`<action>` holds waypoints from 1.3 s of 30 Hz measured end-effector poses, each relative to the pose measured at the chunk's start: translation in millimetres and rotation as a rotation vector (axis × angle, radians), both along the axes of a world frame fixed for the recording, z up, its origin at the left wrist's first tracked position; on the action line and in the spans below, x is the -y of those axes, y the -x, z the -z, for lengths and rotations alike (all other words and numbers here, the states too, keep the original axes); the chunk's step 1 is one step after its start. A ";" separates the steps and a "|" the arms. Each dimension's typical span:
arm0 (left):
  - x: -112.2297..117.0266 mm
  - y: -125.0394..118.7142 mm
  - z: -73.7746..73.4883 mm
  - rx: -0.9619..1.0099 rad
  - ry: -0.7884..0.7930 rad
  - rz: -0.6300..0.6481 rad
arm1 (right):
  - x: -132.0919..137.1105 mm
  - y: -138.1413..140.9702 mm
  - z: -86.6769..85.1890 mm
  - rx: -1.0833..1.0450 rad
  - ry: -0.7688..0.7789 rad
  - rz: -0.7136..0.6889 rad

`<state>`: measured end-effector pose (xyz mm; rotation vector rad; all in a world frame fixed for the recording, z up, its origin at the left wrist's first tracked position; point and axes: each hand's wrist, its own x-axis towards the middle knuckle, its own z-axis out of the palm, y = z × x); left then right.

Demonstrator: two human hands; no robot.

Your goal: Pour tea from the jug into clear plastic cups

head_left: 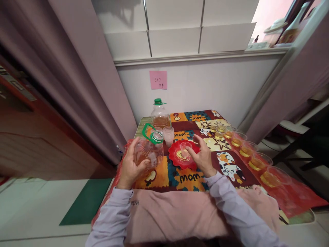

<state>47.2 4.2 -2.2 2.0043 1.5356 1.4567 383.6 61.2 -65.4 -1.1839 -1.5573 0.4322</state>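
My left hand (131, 164) is wrapped round the side of a clear plastic jug (149, 151) of amber liquid with a green neck ring and handle, standing on the table. My right hand (202, 156) rests over a red scalloped plate (180, 158), its fingers closed on a small clear cup (185, 147) that stands on the plate.
A second jug with a green cap (160, 115) stands at the table's back. A stack of empty clear cups (168, 135) is beside it. Several cups of amber liquid (246, 148) line the right edge of the patterned cloth (190, 177). A wall with a pink note (158, 80) is behind.
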 end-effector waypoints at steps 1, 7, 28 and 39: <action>-0.1 -0.8 0.3 -0.009 -0.001 0.002 | 9.9 12.3 1.1 -0.142 0.013 -0.028; 0.8 -10.9 -0.1 -0.077 0.015 0.036 | 43.5 100.9 21.7 -0.479 0.377 -0.646; 0.4 -5.0 -1.1 -0.053 0.005 -0.010 | 46.6 -18.3 11.6 0.964 0.317 -0.145; -2.6 -10.2 -2.4 -0.112 0.007 0.005 | 53.9 -29.8 14.6 0.947 0.341 -0.065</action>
